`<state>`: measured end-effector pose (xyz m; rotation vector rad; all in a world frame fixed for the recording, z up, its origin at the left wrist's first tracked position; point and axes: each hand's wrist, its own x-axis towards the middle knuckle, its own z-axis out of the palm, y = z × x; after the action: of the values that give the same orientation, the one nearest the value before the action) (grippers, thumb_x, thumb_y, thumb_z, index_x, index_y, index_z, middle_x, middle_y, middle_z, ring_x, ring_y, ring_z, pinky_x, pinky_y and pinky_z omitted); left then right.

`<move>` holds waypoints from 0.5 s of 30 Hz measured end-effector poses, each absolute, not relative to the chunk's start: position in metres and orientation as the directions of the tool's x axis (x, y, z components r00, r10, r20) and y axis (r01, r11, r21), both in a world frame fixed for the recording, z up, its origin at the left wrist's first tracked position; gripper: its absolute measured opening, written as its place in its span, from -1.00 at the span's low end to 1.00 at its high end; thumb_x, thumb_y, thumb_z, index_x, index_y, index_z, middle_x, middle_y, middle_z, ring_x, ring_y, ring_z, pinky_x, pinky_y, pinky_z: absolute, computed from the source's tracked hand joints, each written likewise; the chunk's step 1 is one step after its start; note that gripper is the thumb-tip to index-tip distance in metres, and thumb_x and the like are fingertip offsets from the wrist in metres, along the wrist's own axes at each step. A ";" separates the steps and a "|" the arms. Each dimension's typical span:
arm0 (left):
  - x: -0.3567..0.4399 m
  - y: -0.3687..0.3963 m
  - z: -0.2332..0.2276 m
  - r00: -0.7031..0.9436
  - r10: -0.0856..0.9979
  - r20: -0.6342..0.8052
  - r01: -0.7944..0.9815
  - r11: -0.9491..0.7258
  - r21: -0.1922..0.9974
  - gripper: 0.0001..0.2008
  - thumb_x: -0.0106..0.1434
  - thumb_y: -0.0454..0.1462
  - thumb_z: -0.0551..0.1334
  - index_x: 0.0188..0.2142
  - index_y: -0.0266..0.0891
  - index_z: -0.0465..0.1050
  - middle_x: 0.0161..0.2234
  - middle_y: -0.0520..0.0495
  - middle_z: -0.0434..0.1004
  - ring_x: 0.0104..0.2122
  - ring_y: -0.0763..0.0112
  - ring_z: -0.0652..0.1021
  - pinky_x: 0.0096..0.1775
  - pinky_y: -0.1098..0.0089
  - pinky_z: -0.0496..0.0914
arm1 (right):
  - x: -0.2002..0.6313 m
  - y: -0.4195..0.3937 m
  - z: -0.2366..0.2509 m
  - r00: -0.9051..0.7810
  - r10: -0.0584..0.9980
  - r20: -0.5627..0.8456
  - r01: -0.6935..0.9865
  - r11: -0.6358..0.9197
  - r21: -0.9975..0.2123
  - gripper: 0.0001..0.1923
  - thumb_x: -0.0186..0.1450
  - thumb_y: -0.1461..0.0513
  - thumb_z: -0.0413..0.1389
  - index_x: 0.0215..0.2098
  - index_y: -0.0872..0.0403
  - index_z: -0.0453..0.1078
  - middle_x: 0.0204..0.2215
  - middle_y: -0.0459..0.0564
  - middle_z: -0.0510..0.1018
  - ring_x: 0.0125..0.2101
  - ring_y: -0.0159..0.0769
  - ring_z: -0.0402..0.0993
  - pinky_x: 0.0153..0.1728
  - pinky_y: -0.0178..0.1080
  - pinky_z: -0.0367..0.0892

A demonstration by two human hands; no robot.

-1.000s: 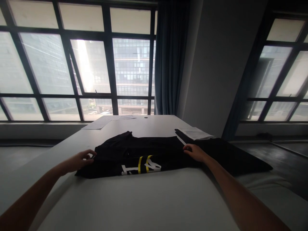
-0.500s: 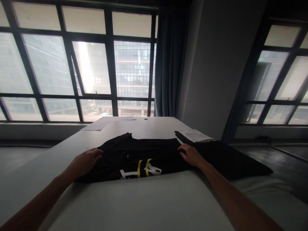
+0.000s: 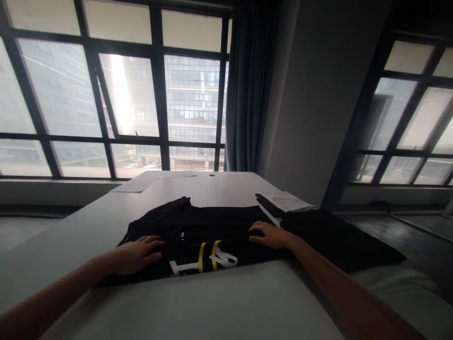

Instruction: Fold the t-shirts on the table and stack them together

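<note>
A black T-shirt (image 3: 215,219) with a white and yellow print (image 3: 208,257) lies spread across the white table (image 3: 198,307) in front of me. On its left part rests my left hand (image 3: 136,255), palm down with the fingers extended to the right over the fabric. My right hand (image 3: 271,234) lies on the right part of the shirt, its fingers pointing left and slightly apart. Neither hand shows cloth gripped between the fingers.
A larger dark cloth (image 3: 339,238) lies to the right, beyond my right forearm, with a white folded item (image 3: 286,201) at its far edge. Loose paper sheets (image 3: 132,184) lie at the table's far left. Windows and a blue curtain (image 3: 244,104) stand behind.
My left hand has moved right and toward me, further onto the shirt. The right hand has shifted slightly left and nearer. More of the print shows, and the view has turned a little.
</note>
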<state>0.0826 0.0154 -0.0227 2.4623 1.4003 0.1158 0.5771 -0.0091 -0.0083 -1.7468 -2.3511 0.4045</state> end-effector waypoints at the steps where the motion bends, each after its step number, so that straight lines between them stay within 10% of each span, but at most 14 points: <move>1: 0.087 0.027 -0.013 0.504 0.860 -0.074 0.834 -0.463 0.299 -0.38 0.26 0.19 -0.01 0.14 0.00 0.43 0.18 -0.16 0.42 0.11 0.01 0.46 0.06 0.13 0.32 | 0.577 0.000 -0.004 -0.272 0.962 0.004 0.915 0.259 -0.309 -0.51 0.31 -0.07 0.05 0.01 0.06 0.51 0.05 0.12 0.49 0.02 -0.08 0.44 0.07 -0.16 0.30; 15: 0.152 0.235 -0.005 0.104 0.993 0.063 0.960 -0.117 0.256 -0.34 0.22 0.12 0.02 0.12 -0.26 0.41 0.07 -0.43 0.49 0.05 -0.20 0.48 -0.06 0.02 0.36 | 0.611 0.121 -0.037 -0.066 0.990 0.124 0.969 0.093 -0.227 -0.46 0.24 0.18 0.18 0.18 0.13 0.36 0.19 0.18 0.38 0.19 -0.10 0.29 0.19 -0.14 0.17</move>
<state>0.1520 0.2349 -0.0046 2.2175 1.9809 0.3289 0.6111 0.1213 -0.0372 -1.9600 -2.1248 0.1217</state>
